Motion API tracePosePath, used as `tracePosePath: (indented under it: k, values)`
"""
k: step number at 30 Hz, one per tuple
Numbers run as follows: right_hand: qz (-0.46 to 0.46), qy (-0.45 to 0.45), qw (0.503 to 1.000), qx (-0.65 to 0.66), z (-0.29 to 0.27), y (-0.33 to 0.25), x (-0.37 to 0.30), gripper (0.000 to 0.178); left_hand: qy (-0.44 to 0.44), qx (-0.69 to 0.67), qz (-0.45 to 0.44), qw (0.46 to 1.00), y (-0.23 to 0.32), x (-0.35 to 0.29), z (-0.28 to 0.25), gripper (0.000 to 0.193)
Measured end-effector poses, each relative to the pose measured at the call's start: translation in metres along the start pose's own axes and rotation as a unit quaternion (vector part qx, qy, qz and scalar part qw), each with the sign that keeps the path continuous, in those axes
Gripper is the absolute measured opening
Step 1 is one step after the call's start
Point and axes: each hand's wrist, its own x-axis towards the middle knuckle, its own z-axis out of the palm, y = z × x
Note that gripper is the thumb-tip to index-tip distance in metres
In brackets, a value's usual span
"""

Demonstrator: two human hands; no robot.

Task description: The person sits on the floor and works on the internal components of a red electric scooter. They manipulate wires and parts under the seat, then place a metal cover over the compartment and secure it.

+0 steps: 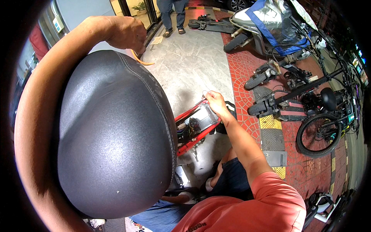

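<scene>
A large black padded seat (116, 127) with a stitched seam fills the near left. My left arm reaches round its outer side. My left hand (127, 34) is closed beyond the seat's far end; what it grips, if anything, is hidden. Just below that hand, a curved orange strip (143, 60) shows past the seat. My right hand (216, 103) is closed round the far end of a red scooter frame (193, 143). Inside the frame lie bundled wires (189, 127) and a silver metal box (205, 117). The seat hides the frame's near left part.
A person (172, 15) in dark trousers stands at the far doorway. Along the right are parked electric scooters (295, 92), a bicycle wheel (319, 135) and a white scooter under a blue-edged cover (266, 29). Grey flooring (189, 58) meets red paving (243, 73).
</scene>
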Motion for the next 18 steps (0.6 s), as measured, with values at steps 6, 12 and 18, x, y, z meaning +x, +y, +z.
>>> tracePosePath:
  k: [6, 12, 18]
  values:
    - [-0.015, 0.005, 1.000, -0.007, 0.003, -0.011, -0.007, 0.037, 0.004, 0.084, 0.124, 0.989, -0.029, 0.019, 0.013, 0.047]
    - [-0.021, 0.016, 0.999, -0.017, 0.003, 0.003, 0.000, 0.037, 0.027, 0.063, 0.051, 0.996, -0.024, 0.011, 0.008, 0.047]
    - [-0.008, 0.030, 0.999, -0.045, 0.006, 0.000, -0.001, 0.041, 0.140, 0.062, 0.045, 0.987, -0.041, -0.001, -0.014, 0.032]
